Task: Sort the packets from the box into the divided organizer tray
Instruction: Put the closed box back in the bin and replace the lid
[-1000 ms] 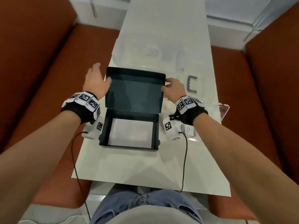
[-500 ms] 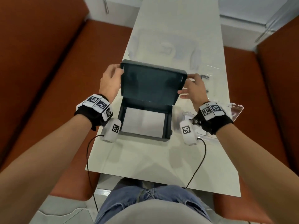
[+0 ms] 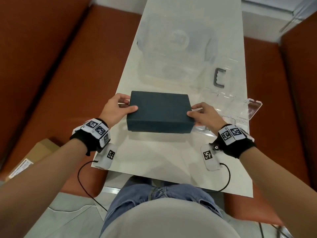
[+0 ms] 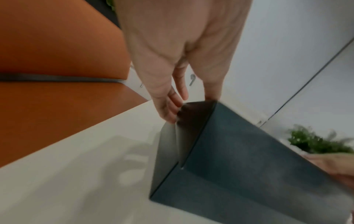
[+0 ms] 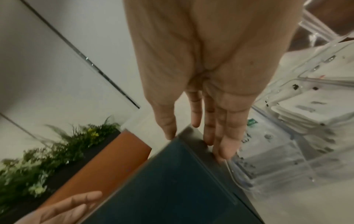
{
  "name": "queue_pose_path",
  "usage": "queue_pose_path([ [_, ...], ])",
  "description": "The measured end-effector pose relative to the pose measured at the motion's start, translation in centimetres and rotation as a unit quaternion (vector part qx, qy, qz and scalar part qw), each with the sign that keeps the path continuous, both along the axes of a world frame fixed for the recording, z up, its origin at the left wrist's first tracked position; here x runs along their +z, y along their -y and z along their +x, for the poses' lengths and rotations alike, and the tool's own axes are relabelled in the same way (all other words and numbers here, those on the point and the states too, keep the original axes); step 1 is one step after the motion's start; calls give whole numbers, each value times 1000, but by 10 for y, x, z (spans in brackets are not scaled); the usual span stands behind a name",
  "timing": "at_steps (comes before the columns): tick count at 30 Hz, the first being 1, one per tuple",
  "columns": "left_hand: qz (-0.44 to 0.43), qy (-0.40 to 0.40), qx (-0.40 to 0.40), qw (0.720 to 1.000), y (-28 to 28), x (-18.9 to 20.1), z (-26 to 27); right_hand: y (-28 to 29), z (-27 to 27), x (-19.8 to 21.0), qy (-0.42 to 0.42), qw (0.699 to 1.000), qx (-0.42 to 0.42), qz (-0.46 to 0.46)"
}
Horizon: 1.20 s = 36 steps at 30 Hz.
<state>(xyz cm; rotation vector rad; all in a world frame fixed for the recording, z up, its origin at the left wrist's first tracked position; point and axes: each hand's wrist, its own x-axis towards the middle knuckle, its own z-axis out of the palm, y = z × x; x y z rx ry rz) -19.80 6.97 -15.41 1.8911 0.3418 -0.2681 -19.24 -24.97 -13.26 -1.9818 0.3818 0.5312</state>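
Box (image 3: 158,111) is your landmark in the head view: it is now lying closed and flat on the white table (image 3: 154,160), where half a second ago its lid was standing open over a pale sheet inside. Your left hand (image 3: 116,109) is clasping the box's left end, thumb lying on the lid and fingers curling round the side; your right hand (image 3: 205,115) is doing the same at the right end. Just right of the box, the clear organizer tray (image 3: 240,107) is sitting with white packets (image 3: 237,119) in it, and beyond the box a grey handle (image 3: 219,78) is lying on clear plastic. Left wrist view: your fingers (image 4: 172,104) are pressing against the box's (image 4: 249,159) short side near its far corner, with the thumb at the top edge. Right wrist view: your thumb is resting on the lid while your fingers (image 5: 228,136) are lying straight down the box's (image 5: 172,181) side wall, the tray (image 5: 306,144) touching or almost touching that wall, stacked packets (image 5: 298,112) showing through it. Closing the lid is suggesting, as a judgement, that the unloading is finishing and the box is ready for setting aside.
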Motion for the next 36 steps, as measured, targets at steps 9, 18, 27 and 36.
queue_pose_path([
  [9,189,-90,-67,976,10,-19,8,-24,9,-4,35,943,195,-267],
  [18,89,-140,-70,984,16,-33,3,-40,12,-9,7,948,183,-259],
  [27,-124,-17,48,991,21,30,2,-22,8,48,143,988,1,-52],
  [36,-185,74,57,978,64,131,98,9,71,135,182,955,-66,224],
])
